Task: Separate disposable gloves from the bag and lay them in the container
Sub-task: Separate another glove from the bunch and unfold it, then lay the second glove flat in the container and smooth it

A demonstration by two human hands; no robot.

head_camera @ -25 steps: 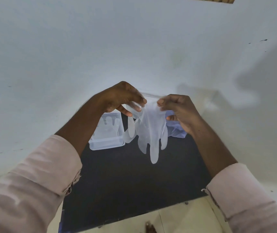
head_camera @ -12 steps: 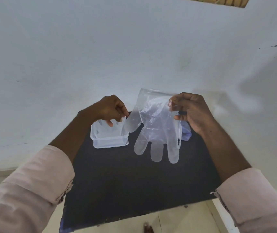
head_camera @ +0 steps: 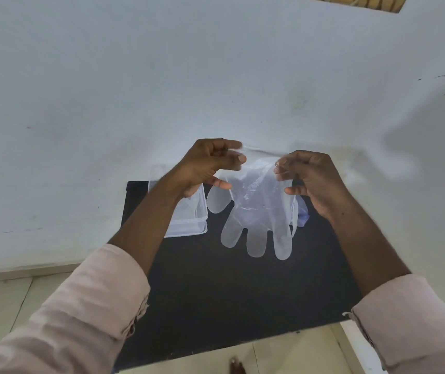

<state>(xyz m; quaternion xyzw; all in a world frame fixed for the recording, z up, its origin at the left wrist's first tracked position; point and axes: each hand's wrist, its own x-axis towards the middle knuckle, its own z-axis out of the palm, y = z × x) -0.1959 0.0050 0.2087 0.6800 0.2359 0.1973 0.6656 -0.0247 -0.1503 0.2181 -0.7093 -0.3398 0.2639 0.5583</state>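
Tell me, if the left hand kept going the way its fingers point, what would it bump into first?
Probably the right hand. The left hand points across at it, both pinching the clear glove cuff between them. Depth is hard to judge.

Count: two hands up, my left hand [head_camera: 207, 166] and my right hand [head_camera: 313, 179]. One clear glove [head_camera: 256, 211] hanging between them. One clear container [head_camera: 189, 220] on one black mat [head_camera: 242, 292]. One bluish plastic bag [head_camera: 302, 215], mostly hidden. Gloves inside the container: cannot count.
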